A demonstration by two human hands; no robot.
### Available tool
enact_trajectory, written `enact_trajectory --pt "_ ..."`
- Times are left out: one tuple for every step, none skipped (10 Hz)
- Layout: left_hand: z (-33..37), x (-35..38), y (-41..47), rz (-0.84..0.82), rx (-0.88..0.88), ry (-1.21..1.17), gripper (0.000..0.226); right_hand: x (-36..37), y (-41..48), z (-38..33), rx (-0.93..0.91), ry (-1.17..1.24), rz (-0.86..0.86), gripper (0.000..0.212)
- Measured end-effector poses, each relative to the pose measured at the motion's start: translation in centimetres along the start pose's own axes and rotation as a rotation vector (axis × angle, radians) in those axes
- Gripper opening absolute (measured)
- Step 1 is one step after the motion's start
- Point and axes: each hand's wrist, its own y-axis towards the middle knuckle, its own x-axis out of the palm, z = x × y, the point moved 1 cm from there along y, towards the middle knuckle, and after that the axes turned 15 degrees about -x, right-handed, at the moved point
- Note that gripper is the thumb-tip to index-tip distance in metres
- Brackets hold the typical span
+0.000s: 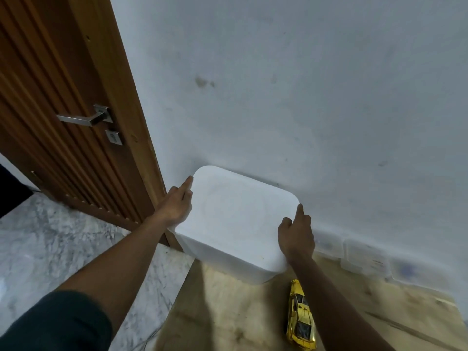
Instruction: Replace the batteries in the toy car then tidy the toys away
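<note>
A person holds a white box point(238, 219) with two hands, one on each side. The left hand point(177, 203) is at the box's 9 o'clock side and the right hand point(296, 236) is at its 4 o'clock side. On each hand one finger lies straight along the top edge, and the other fingers point(286, 221) are curled against the side. I think both hands are there because the box is big and could tip with just one.

The box sits at the far corner of the counter point(240, 312), right by the wall point(304, 97). The lid looks like it is on. I cannot see what is inside.

The toy car point(301, 317) is yellow. It lies on the counter at 5 o'clock from the box, close to the right arm, and no hand touches it. So the car is not put away yet. I cannot tell if it has new batteries.

Some clear tubs point(364, 259) stand along the wall at 3 o'clock from the box. A brown door point(63, 110) with a metal handle point(83, 119) is at 10 o'clock, and the grey floor point(50, 236) is at 8 o'clock.

My guess is the box is for the toys. It needs to come closer and the lid needs to come off before the car goes in. The box is near the counter's edge, so it could slip off if pulled the wrong way.
</note>
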Motion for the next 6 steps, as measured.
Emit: enact_trajectory --pt "1.3 0.0 -1.4 0.075 0.032 0.037 0.056 0.2 -0.1 0.2 0.0 -0.005 0.005 0.058" --pt "1.5 0.2 -1.6 0.074 -0.013 -0.033 0.051 0.2 0.1 0.0 -0.002 -0.017 -0.023 0.059" --pt "1.6 -0.1 -1.6 0.023 -0.036 -0.073 0.05 -0.3 0.0 -0.4 0.01 -0.005 -0.026 0.059" --pt "1.1 0.1 -1.5 -0.031 0.0 -0.152 0.051 -0.3 -0.3 -0.2 0.01 0.028 -0.047 0.059" --pt "1.7 -0.5 -2.3 -0.012 -0.069 -0.601 0.061 -1.2 -0.2 -0.8 0.03 0.091 -0.083 0.061" --pt "-1.3 -0.1 -4.5 0.249 -0.274 -0.873 0.039 -2.5 0.0 0.2 0.017 0.131 -0.122 0.068"
